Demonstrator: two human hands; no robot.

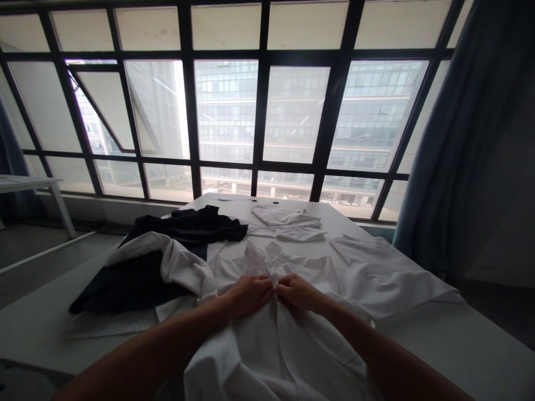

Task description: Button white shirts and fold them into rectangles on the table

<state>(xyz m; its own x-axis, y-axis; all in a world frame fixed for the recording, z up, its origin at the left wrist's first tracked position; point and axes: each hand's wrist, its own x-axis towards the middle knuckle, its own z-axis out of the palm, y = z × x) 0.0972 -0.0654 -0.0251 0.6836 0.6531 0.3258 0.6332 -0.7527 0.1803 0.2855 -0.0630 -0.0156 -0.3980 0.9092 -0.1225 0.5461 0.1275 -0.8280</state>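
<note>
At the far left, a white table with pale metal legs (pixel 58 206) stands on the grey floor, apart from the broad white work table (pixel 37 334) in front of the person. Above and behind it, a large black-framed grid of window panes (pixel 228 111) spans the view, one pane (pixel 104 106) on the left tilted open; a pale multi-storey building shows through the glass.

On the left of the work table lies a crumpled dark navy cloth garment (pixel 190 225). A rumpled white fabric sleeve (pixel 184 267) crosses over it, and more white cloth shows beneath its near edge.

In the middle, the white collared button-front shirt (pixel 254 345) lies on the work table, its collar pointing away from the person and its lower part spread toward the near edge. The left hand (pixel 251 294) has its fingers closed on the front opening just below the collar. Beyond the collar, near the far end, rests a loosely folded white garment (pixel 288 220).

Just right of the left hand, the right hand (pixel 298 292) pinches the same opening, fingertips close to the other hand's. Farther right, another flat, wrinkled white garment (pixel 388 278) lies along the table's edge, and a long blue-grey fabric curtain (pixel 443 145) hangs beyond it.
</note>
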